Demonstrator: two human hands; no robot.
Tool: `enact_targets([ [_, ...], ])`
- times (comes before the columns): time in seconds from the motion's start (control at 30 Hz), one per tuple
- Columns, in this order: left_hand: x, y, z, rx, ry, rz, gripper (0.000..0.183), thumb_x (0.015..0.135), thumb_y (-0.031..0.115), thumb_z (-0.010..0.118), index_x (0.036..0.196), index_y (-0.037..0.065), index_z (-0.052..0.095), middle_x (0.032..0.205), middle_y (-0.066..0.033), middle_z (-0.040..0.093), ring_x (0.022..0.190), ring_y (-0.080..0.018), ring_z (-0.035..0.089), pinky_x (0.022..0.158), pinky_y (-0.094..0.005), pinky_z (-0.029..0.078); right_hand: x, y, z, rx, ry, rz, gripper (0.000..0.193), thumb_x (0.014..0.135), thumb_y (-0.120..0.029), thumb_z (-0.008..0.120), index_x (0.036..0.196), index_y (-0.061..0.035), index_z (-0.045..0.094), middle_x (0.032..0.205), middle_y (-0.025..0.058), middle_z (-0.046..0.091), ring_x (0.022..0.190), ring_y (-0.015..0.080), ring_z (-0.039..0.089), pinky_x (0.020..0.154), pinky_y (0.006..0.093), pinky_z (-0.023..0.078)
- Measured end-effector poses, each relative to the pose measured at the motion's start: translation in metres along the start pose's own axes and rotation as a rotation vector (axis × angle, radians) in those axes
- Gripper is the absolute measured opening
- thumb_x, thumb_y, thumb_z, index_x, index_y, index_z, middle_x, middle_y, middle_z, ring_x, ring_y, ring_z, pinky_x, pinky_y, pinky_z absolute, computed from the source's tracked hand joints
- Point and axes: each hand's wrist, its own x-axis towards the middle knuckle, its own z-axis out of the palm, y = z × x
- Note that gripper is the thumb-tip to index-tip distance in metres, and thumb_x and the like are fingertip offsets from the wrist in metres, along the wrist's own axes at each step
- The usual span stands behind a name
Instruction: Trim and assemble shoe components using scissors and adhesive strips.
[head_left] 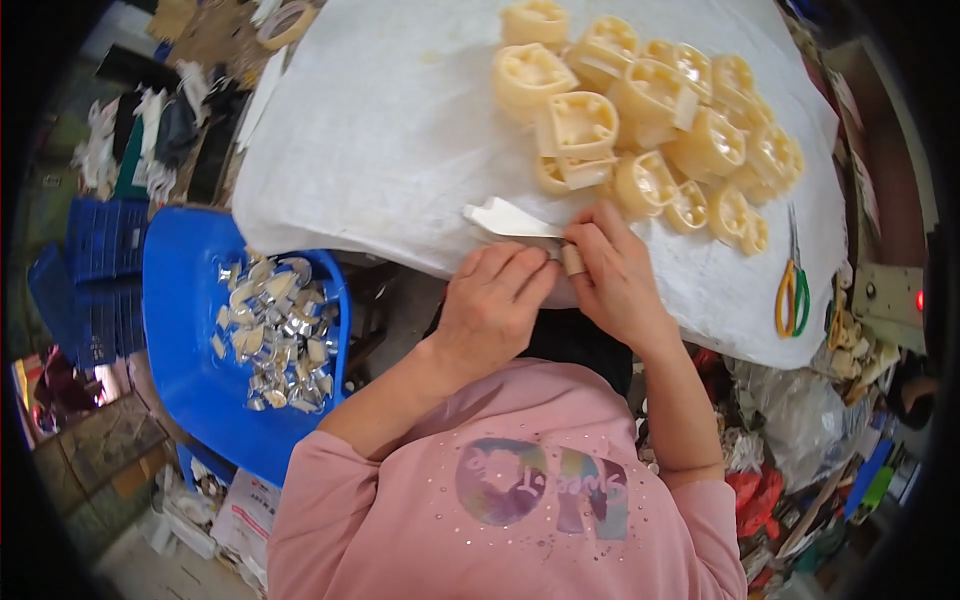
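Close together at the near edge of the white cloth-covered table (380, 130) are my left hand (495, 300) and my right hand (618, 280). Both have their fingers closed and meet around a small greyish piece, mostly hidden by the fingertips. One right finger wears a beige band (572, 259). A flat white piece (512, 219) with a notched end reaches from the cloth to the right fingers; whether they grip it I cannot tell. Beyond the right hand, several cream-yellow hollow moulded pieces (585, 125) are heaped, some stacked.
Scissors (790, 300) with yellow and green handles lie at the table's right edge. At my left stands a blue plastic seat-shaped container (190, 330) with many small silver and beige pieces (285, 325) in it. Blue crates (105, 240) stand farther left. Plastic bags (800, 420) crowd the right side.
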Motion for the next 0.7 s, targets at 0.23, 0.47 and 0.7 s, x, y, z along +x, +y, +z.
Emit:
enact_targets([
  [0.23,0.014,0.006,-0.001,-0.005,-0.041,0.012,0.030,0.064,-0.001,0.063,0.094,0.004,0.064,0.093,-0.0057,0.058,0.087,-0.0250,0.055,0.076,-0.0369,0.043,-0.025,0.010,-0.009,0.157,0.370,0.094,0.025,0.070,0.006,0.057,0.094,-0.0003,0.052,0.097,0.0165,0.055,0.085,0.0340,0.057,0.071,0.0368,0.047],
  [0.47,0.028,-0.002,-0.017,-0.190,-0.237,-0.084,0.036,0.067,-0.006,0.061,0.101,0.004,0.063,0.094,-0.0116,0.058,0.086,-0.0302,0.055,0.076,-0.0374,0.047,-0.051,0.011,-0.075,0.032,0.716,0.024,0.023,0.067,0.005,0.060,0.087,-0.0034,0.051,0.091,0.0139,0.058,0.077,0.0300,0.056,0.064,0.0348,0.046],
  [0.7,0.059,0.028,-0.010,-0.755,-0.524,-0.237,0.040,0.091,0.029,0.054,0.115,-0.003,0.055,0.096,-0.0136,0.055,0.077,-0.0233,0.057,0.067,-0.0325,0.046,-0.057,-0.005,-0.063,-0.268,0.477,-0.162,0.024,0.056,-0.011,0.068,0.074,-0.0042,0.054,0.092,0.0097,0.056,0.080,0.0273,0.055,0.065,0.0361,0.045],
])
